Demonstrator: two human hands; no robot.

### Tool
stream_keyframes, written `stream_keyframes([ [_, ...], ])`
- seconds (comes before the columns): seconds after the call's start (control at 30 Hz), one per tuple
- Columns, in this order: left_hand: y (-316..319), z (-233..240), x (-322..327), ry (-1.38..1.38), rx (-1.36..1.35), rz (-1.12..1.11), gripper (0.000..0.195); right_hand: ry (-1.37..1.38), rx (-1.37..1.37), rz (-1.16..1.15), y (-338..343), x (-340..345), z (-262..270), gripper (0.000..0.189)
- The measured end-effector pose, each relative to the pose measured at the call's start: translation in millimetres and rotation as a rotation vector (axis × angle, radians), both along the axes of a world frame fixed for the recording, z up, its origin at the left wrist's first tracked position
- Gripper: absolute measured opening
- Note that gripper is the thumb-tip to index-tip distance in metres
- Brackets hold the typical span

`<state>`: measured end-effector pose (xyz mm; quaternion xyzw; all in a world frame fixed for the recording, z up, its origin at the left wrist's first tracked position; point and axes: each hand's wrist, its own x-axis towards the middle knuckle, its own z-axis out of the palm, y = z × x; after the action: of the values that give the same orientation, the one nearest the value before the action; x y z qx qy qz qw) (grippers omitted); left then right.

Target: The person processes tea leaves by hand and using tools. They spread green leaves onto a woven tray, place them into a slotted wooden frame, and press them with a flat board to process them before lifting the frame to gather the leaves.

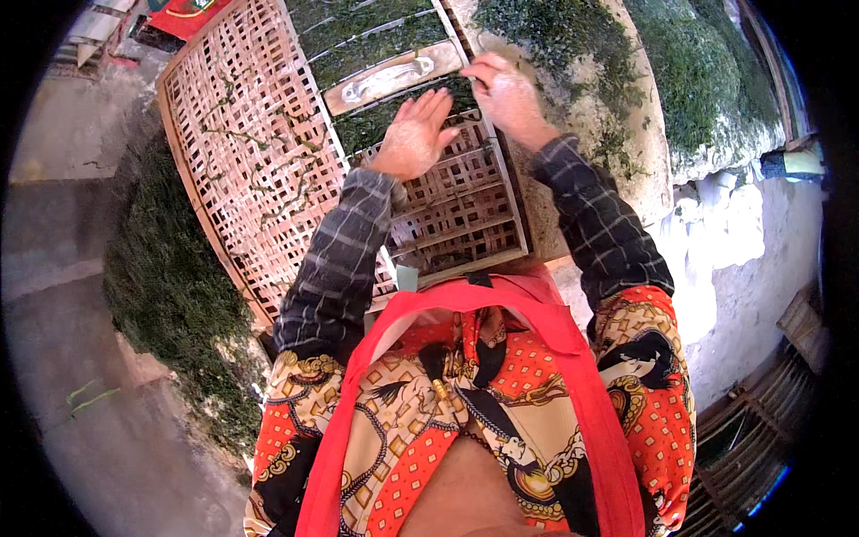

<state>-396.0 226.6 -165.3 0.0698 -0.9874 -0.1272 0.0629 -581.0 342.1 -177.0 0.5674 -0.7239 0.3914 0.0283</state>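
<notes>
A slatted wooden frame (pixel 504 188) rests on a woven bamboo tray (pixel 258 134), divided by thin strips into several rows. Dark green leafy matter (pixel 376 43) fills its far rows, while the near rows show bare weave. My left hand (pixel 419 134) lies flat over a green-filled row, fingers extended and thumb apart. At the frame's right edge is my right hand (pixel 507 94), its fingers bent; whether they pinch some of the green matter cannot be seen. A wooden block (pixel 396 77) with a white figure on it lies across the frame, just beyond my left fingertips.
Loose green matter (pixel 557 40) covers part of a pale surface to the right. A larger green heap (pixel 691 80) sits farther right, another heap (pixel 168 268) left of the tray. Something red (pixel 184 20) is at the far left. Slatted bamboo (pixel 745 429) stands lower right.
</notes>
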Motion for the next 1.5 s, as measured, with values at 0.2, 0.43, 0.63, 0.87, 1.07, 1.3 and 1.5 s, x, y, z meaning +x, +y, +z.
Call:
stream_keyframes([
  [0.2, -23, 1, -10, -0.243, 0.366, 0.049, 0.06, 0.297, 0.174, 0.115, 37, -3, 10, 0.032],
  [0.43, -20, 35, 47, 0.517, 0.002, 0.327, 0.038, 0.142, -0.163, 0.196, -23, 24, 30, 0.031],
  [0.63, -5, -17, 69, 0.089, -0.249, 0.478, 0.054, 0.144, 0.006, 0.236, -103, 57, 15, 0.035],
  [0.87, -2, 27, 93, 0.711, -0.166, 0.611, 0.041, -0.07, -0.015, 0.324, -86, 57, 45, 0.022],
  [1.07, 0, -25, 91, 0.3, -0.103, 0.673, 0.065, 0.159, -0.247, 0.309, -71, 93, -1, 0.017],
  [1.3, 4, -14, 90, 0.143, -0.1, 0.662, 0.069, -0.182, -0.309, 0.321, -97, 147, 53, 0.021],
  [1.5, -67, -15, 190, 0.998, 0.1, 0.875, 0.038, -0.288, -0.23, 0.401, -162, 241, 69, 0.031],
])
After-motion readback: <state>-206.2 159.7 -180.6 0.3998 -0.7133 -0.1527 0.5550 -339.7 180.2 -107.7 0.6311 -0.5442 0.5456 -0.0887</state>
